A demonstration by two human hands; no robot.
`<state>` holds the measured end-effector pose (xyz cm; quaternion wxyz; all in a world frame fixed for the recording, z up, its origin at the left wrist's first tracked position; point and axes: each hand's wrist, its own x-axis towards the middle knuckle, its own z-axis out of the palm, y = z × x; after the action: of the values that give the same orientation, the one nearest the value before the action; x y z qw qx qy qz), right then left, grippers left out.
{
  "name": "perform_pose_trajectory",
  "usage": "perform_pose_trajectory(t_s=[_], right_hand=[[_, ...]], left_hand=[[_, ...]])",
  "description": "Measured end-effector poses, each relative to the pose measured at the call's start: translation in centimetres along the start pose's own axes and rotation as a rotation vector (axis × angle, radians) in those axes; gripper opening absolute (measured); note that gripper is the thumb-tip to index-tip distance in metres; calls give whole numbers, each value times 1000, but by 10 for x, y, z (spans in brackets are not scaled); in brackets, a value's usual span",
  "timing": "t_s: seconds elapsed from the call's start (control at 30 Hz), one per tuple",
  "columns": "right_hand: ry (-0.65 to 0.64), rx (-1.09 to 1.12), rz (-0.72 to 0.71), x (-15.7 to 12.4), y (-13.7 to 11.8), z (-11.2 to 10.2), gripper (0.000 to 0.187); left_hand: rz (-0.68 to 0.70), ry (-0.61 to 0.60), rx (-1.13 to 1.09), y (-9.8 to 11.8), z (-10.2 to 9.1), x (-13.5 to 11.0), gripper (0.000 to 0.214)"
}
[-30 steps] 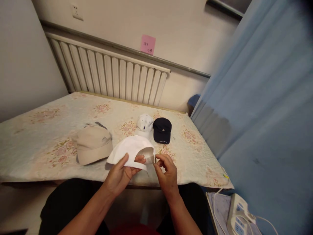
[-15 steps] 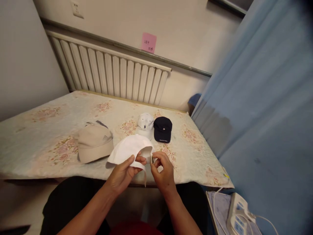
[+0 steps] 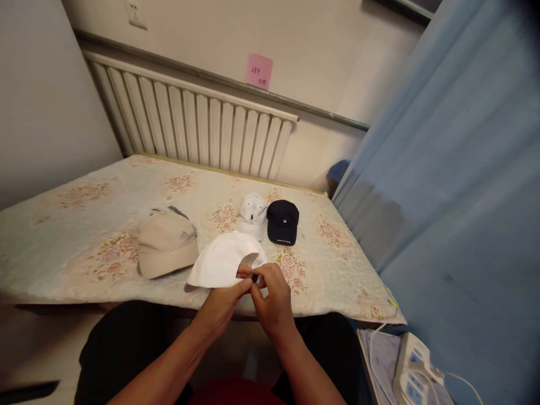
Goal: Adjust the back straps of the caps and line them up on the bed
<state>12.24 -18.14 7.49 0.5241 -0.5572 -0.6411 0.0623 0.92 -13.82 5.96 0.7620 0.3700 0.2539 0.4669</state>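
A white baseball cap (image 3: 223, 256) is held at the near edge of the bed, its back opening turned toward me. My left hand (image 3: 228, 298) is closed on the cap's back strap, thumb on top. My right hand (image 3: 271, 292) pinches the small dark buckle (image 3: 254, 277) at the strap's other end, and the fingertips of both hands meet there. The loose strap end is hidden by my fingers. To the left lies a beige cap (image 3: 166, 244). Beyond the held cap are a smaller white cap (image 3: 252, 214) with a dark logo and a black cap (image 3: 283, 222), side by side.
The caps lie on a bed with a flowered cover (image 3: 105, 211). A radiator (image 3: 202, 124) stands along the wall behind it. A blue curtain (image 3: 442, 185) hangs at the right. A power strip (image 3: 413, 371) with cables sits at the lower right.
My hands have come together at the buckle. The strap end that hung below my left hand is now hidden between the fingers. The view has shifted slightly.
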Motion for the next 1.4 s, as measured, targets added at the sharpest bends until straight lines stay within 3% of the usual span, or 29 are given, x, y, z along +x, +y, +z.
perform_pose_trajectory(t_s=[0.2, 0.67, 0.9, 1.4], right_hand=[[23, 37, 20, -1, 1, 2, 25], [19, 132, -32, -1, -3, 1, 23], [-45, 115, 20, 1, 2, -1, 33], [3, 96, 93, 6, 12, -12, 24]], left_hand=[[31, 2, 118, 4, 2, -1, 7], [-62, -26, -59, 5, 0, -1, 12], [-73, -51, -18, 5, -1, 0, 11], [-83, -80, -109, 16, -11, 1, 9]])
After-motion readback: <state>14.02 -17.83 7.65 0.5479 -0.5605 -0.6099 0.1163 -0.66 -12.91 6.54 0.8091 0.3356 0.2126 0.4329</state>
